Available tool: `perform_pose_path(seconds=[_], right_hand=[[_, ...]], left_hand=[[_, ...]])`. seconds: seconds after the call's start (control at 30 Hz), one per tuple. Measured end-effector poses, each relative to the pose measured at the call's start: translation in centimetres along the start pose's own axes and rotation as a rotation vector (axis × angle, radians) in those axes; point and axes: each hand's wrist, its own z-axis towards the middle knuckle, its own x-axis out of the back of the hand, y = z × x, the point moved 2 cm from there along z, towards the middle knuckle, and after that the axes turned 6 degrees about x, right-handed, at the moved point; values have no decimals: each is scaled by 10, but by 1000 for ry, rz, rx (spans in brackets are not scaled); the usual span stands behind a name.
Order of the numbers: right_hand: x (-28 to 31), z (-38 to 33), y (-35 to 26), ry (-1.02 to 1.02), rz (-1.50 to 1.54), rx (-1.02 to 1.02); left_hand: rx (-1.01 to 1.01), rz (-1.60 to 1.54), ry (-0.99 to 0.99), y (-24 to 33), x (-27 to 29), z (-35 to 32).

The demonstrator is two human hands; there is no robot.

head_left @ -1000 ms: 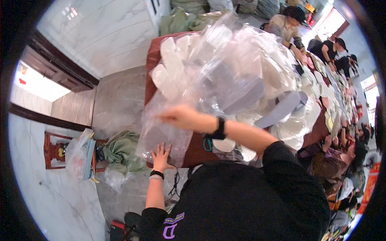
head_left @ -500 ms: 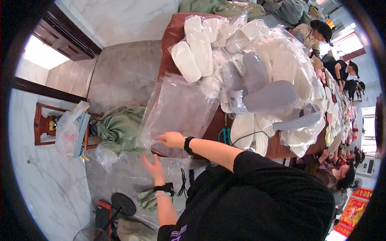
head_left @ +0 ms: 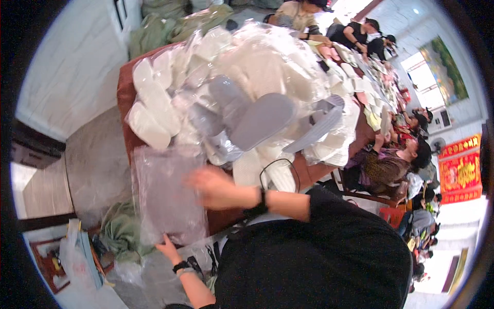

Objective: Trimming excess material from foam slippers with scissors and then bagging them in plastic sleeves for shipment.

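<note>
Left of the table's [head_left: 126,85] near left corner slumps a green sack [head_left: 121,232]. At that corner the left hand [head_left: 170,251] meets the near edge of a flat clear plastic bag [head_left: 167,195] lying on the tabletop; I cannot tell whether its fingers pinch, and a loose hold could let the film skid off. Above the tabletop, the right hand [head_left: 218,189] is too blurred to show its finger spacing; a hasty sweep might crease the bag or knock the grey slide sandal [head_left: 265,123] loose.
</note>
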Motion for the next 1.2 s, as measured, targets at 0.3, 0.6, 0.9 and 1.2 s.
perform_pose_path(seconds=[0.3, 0.6, 0.9, 1.2], right_hand=[[257, -122, 103, 146, -203, -722], [323, -121, 102, 426, -49, -653], [591, -292, 167, 964, -547, -349], [182, -250, 38, -24, 44, -507]], left_hand=[[173, -299, -269, 54, -12, -11], [42, -466, -91, 51, -10, -14], [415, -557, -523, 12, -18, -5], [397, -735, -508, 12, -9, -4]])
